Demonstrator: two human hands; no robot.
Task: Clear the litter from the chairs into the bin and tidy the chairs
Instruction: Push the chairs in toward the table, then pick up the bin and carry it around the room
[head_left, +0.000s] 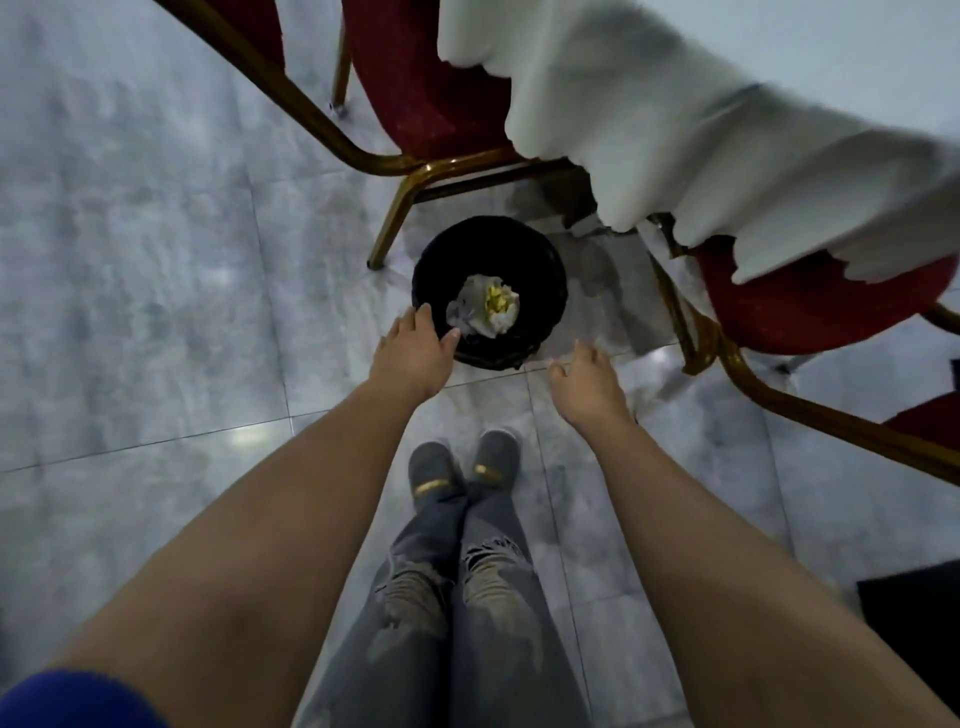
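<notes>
Your left grip (415, 345) spreads at the bin (543, 270) rim; right grip (587, 376) loose, empty. Bin seems light, stiff: lift by rim.

A bin (551, 270) stands on the floor (130, 260) between two chairs: the left chair (415, 93) just beyond it, the right chair (810, 306) to its right, both partly under a tablecloth (701, 130) draped across the far right. Litter (485, 310) lies in the bin. The left hand (415, 345) reaches over its near-left rim; the right hand (584, 382) is just beside its near right.
</notes>
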